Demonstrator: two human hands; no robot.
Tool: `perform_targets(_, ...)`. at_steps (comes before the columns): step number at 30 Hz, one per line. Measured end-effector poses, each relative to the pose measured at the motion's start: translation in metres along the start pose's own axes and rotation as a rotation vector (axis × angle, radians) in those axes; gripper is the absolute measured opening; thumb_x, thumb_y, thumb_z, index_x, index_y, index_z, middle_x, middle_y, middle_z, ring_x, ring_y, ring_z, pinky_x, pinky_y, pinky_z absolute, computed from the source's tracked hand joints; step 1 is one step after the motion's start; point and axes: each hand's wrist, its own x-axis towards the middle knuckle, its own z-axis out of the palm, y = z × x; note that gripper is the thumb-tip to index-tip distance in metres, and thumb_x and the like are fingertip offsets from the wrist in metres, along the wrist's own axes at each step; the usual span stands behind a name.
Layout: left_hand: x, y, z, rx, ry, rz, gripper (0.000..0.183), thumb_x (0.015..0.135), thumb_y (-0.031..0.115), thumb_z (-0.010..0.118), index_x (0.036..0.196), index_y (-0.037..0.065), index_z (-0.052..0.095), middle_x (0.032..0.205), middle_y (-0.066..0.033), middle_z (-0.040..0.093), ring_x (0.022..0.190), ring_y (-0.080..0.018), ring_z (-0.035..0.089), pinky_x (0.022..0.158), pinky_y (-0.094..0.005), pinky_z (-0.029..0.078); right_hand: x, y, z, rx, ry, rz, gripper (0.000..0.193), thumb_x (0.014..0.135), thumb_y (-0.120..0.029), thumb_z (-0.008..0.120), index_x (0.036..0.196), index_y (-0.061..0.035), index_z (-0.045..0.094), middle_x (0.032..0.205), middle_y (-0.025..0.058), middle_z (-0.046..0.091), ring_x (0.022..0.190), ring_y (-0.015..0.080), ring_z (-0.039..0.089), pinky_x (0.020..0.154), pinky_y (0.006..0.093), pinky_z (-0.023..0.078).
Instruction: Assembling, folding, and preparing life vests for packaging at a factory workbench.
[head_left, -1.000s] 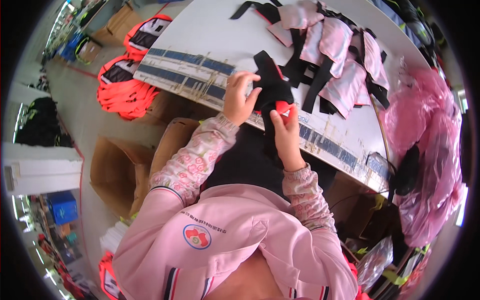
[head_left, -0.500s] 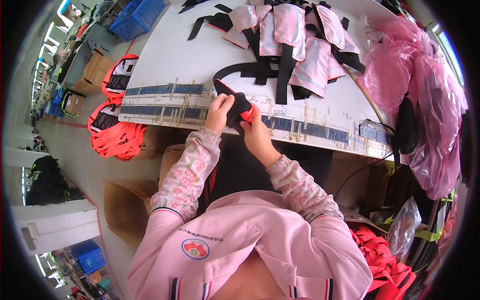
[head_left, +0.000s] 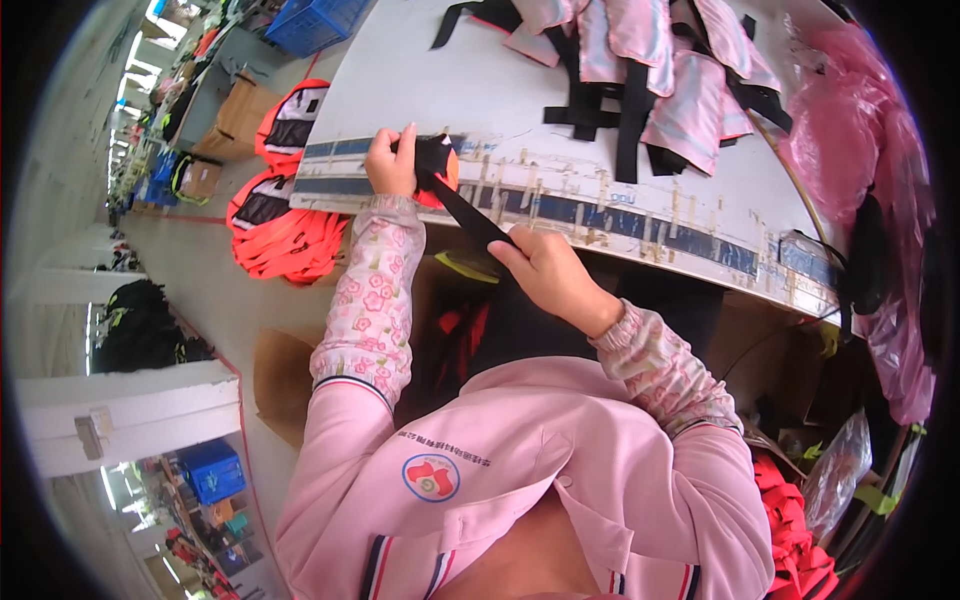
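At the table's front edge, my left hand (head_left: 392, 162) is closed on a small black-and-orange fabric piece (head_left: 436, 158). A black strap (head_left: 466, 214) runs taut from this piece, slanting down to the right. Its other end is pinched between the thumb and fingers of my right hand (head_left: 548, 272), held in front of the table edge. Farther back lies a pile of shiny pink padded pieces (head_left: 688, 105) with black straps, apart from both hands.
The white table (head_left: 400, 85) has worn tape strips along its front. Pink plastic bags (head_left: 845, 120) hang at the right. Orange bags (head_left: 285, 230) are stacked left of the table. An open cardboard box (head_left: 283, 375) stands below, and orange fabric (head_left: 785, 520) lies at lower right.
My hands have moved apart: the left went left with the fabric piece, the right drew down and right, stretching the strap between them. The whole view has shifted, with the table appearing farther right.
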Motion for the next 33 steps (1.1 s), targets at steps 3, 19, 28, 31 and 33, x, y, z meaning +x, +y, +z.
perform_targets(3, 0.026, -0.034, -0.029, 0.010, 0.036, -0.035, 0.036, 0.080, 0.026, 0.068, 0.065, -0.001, 0.050, 0.055, -0.0090, 0.049, 0.051, -0.0169, 0.043, 0.052, -0.0338, 0.040, -0.008, -0.022, 0.008, 0.068, -0.064, -0.085, 0.034, 0.089, -0.019, 0.058, 0.066, 0.0027, 0.044, 0.055, 0.0199, 0.041, 0.050, 0.0361, 0.038, 0.049, 0.0396, 0.035)
perform_targets(19, 0.010, -0.173, -0.235, 0.281, -0.123, -0.089, 0.045, 0.088, 0.038, 0.059, 0.070, -0.003, 0.058, 0.060, -0.0092, 0.049, 0.063, -0.0115, 0.043, 0.061, -0.0345, 0.039, -0.016, -0.028, 0.010, -0.196, -0.284, -0.382, 0.023, 0.081, -0.020, 0.065, 0.073, -0.0038, 0.051, 0.062, 0.0158, 0.054, 0.059, 0.0358, 0.055, 0.053, 0.0423, 0.045)
perform_targets(28, -0.097, -0.185, -0.289, 0.572, -0.934, -1.003, 0.033, 0.083, 0.037, 0.066, 0.078, 0.006, 0.055, 0.060, 0.0000, 0.051, 0.055, -0.0090, 0.048, 0.050, -0.0246, 0.040, 0.037, 0.128, -0.178, -0.993, 0.462, 0.241, 0.065, 0.067, -0.016, 0.076, 0.125, -0.0145, 0.046, 0.114, 0.0093, 0.054, 0.109, 0.0328, 0.050, 0.086, 0.0445, 0.044)
perform_targets(31, -0.105, -0.185, -0.261, 0.470, -0.951, -0.833, 0.031, 0.081, 0.032, 0.069, 0.078, 0.005, 0.055, 0.061, -0.0014, 0.056, 0.058, -0.0080, 0.052, 0.051, -0.0258, 0.044, 0.037, 0.143, -0.193, -1.020, 0.290, 0.314, 0.054, 0.071, -0.016, 0.072, 0.119, -0.0122, 0.047, 0.110, 0.0127, 0.056, 0.101, 0.0342, 0.057, 0.079, 0.0458, 0.047)
perform_targets(33, -0.098, -0.156, -0.212, 0.200, -0.925, -0.737, 0.022, 0.082, 0.024, 0.068, 0.082, 0.005, 0.057, 0.069, -0.0004, 0.058, 0.061, -0.0078, 0.052, 0.055, -0.0247, 0.045, 0.039, 0.145, -0.196, -1.052, 0.236, 0.328, 0.042, 0.074, -0.014, 0.068, 0.112, -0.0095, 0.049, 0.106, 0.0142, 0.058, 0.094, 0.0338, 0.060, 0.076, 0.0444, 0.049)
